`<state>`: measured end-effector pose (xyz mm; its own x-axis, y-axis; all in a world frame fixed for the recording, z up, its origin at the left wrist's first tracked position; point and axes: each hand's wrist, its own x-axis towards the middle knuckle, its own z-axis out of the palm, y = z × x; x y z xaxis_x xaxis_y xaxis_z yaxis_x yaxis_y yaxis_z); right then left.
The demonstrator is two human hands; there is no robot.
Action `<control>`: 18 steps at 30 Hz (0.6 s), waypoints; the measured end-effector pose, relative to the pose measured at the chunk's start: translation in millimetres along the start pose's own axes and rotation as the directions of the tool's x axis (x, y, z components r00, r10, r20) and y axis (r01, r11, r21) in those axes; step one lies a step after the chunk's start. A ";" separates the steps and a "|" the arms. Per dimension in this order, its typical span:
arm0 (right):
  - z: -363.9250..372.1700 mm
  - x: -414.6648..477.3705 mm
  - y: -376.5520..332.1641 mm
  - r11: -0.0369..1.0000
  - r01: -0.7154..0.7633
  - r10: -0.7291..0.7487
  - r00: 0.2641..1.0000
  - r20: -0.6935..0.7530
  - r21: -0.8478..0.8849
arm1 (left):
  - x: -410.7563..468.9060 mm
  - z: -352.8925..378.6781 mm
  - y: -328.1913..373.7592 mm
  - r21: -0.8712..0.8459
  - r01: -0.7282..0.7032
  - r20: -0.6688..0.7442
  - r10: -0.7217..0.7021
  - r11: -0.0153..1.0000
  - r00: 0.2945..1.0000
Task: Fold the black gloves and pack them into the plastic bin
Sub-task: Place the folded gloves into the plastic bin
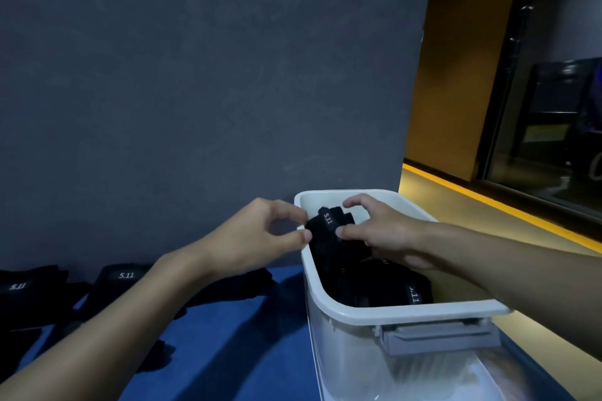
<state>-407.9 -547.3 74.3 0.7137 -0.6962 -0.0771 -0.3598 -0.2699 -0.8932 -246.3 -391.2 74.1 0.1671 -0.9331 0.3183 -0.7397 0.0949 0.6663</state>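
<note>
A folded black glove (329,225) with white "5.11" lettering hangs over the far left corner of the white plastic bin (410,311). My left hand (260,234) pinches its left edge with thumb and fingertips just outside the bin rim. From inside the bin, my right hand (378,228) grips the glove's right side. Beneath it, more folded black gloves (413,290) lie in the bin. On the blue table (228,352), unfolded black gloves (123,280) lie to the left, partly hidden by my left forearm.
A grey wall stands directly behind the table. The bin has a grey latch (436,335) on its near side and sits at the table's right end. Another black glove (22,290) lies at the far left. To the right, the floor has a yellow strip.
</note>
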 end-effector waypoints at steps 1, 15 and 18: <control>1.6 1.8 4.2 0.995 0.024 -0.024 1.000 -0.001 -0.100 | 0.9 1.1 -1.6 0.002 -0.002 -0.007 0.002 1.000 1.000; -0.4 24.5 30.8 0.767 0.174 -0.160 0.984 0.078 -0.617 | -0.3 7.0 -12.2 0.023 0.021 -0.056 -0.020 1.000 0.998; -1.4 27.4 33.2 0.743 0.149 -0.145 0.988 0.060 -0.652 | -4.3 5.6 -9.1 -0.011 0.011 -0.019 -0.012 1.000 1.000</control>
<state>-401.1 -576.3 43.2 0.7933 -0.6082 0.0269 -0.5530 -0.7383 -0.3861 -243.9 -390.0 62.9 0.1877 -0.9276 0.3231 -0.7306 0.0880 0.6771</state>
